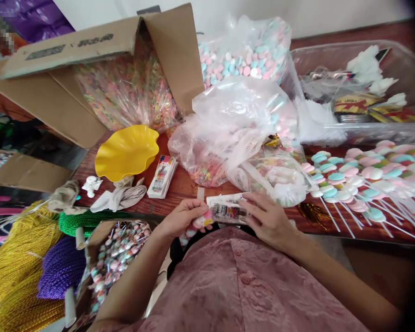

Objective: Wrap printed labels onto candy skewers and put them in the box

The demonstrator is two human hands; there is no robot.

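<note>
Near the table's front edge, my left hand (188, 217) is closed round a candy stick (203, 220) with pink and white pieces, its fingers also at the left end of a printed plastic bag (226, 210). My right hand (268, 219) grips the right end of that bag with bent fingers. How far the candy stick lies inside the bag, I cannot tell. Left of my hands rests a stack of similar printed bags (162, 177). Many candy sticks (363, 177), with pink, blue and white pieces on white sticks, lie in a pile at the right.
Behind my hands are clear bags of candy (242, 124). A yellow wavy bowl (126, 152), a cloth (122, 198) and a cardboard box (180, 50) stand to the left. A clear plastic bin (366, 127) sits back right. Below left, a box holds wrapped candy sticks (119, 258).
</note>
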